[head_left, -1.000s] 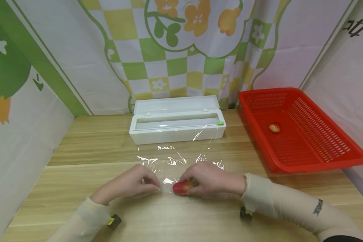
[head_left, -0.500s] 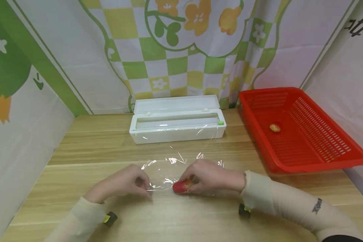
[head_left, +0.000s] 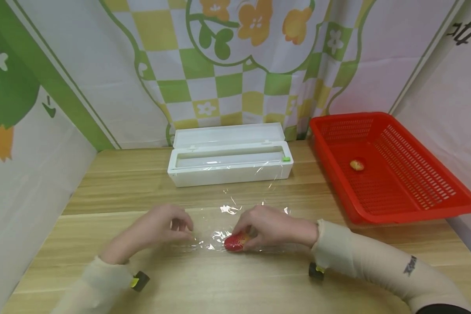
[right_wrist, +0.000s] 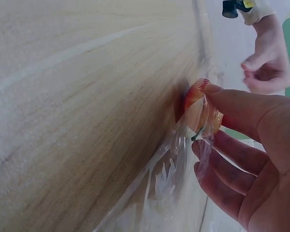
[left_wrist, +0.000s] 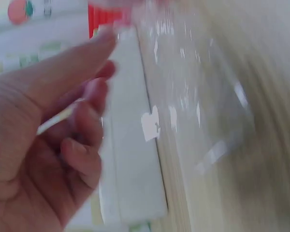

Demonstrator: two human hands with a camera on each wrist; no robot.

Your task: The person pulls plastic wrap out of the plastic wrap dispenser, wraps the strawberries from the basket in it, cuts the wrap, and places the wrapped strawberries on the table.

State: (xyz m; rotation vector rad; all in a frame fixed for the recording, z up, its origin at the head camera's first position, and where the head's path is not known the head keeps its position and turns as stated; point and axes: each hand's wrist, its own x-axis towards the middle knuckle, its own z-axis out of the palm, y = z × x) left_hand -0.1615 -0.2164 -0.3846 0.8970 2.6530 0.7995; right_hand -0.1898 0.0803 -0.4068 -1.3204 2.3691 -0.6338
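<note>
My right hand (head_left: 274,227) pinches a small red-and-yellow strawberry (head_left: 233,243) low over the wooden table, fingers and thumb on its yellow end. Its green stem shows in the right wrist view, where clear cling film (right_wrist: 166,179) lies around the strawberry. My left hand (head_left: 157,226) hovers left of it, near the film's edge. Its fingers are loosely curled, and the left wrist view shows nothing between them, with the film (left_wrist: 198,96) apart to the right. Wrinkled film also spreads over the table from the white box to the hands.
Behind the hands stands a white film dispenser box (head_left: 231,175), lid raised, with a green slider (head_left: 285,159) at its right end. A red plastic basket (head_left: 416,215) sits at the right and holds another red-and-yellow fruit (head_left: 356,165). Printed curtains (head_left: 235,87) enclose the table.
My left hand has moved left, away from the strawberry, and the film's edge has come away from its fingers. The right hand stays in place, pinching the strawberry.
</note>
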